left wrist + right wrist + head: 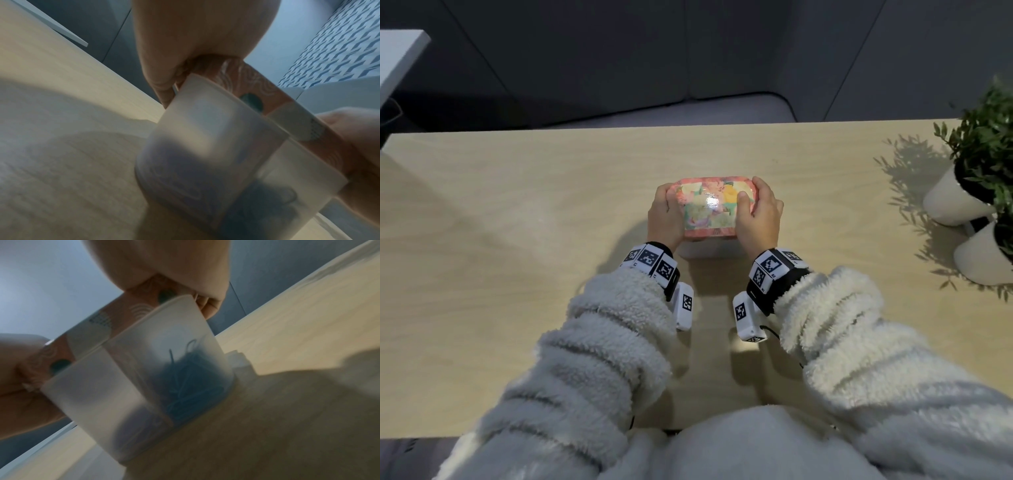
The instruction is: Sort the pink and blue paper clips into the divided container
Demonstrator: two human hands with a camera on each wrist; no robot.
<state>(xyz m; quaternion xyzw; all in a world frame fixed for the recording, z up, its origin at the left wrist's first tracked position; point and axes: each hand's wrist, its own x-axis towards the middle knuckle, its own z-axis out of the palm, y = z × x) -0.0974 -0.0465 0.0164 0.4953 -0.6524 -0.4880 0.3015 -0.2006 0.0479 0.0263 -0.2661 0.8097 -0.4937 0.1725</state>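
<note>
Pale wood table (517, 240), dark sofa (688, 51) behind, plants (983, 144) right. Both hands, left (665, 219) and right (758, 214), clasp the box lid (709, 205)

Glossy floral lid (707, 202), frosted plastic container (144, 378), matt wood-grain table (517, 205).

Light wooden table (517, 240), dark grey panelled wall (619, 51) behind.

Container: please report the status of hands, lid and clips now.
Both hands, left hand and right hand, grip the floral lid on the container. Blue clips inside one compartment. Nothing in the way.
</note>
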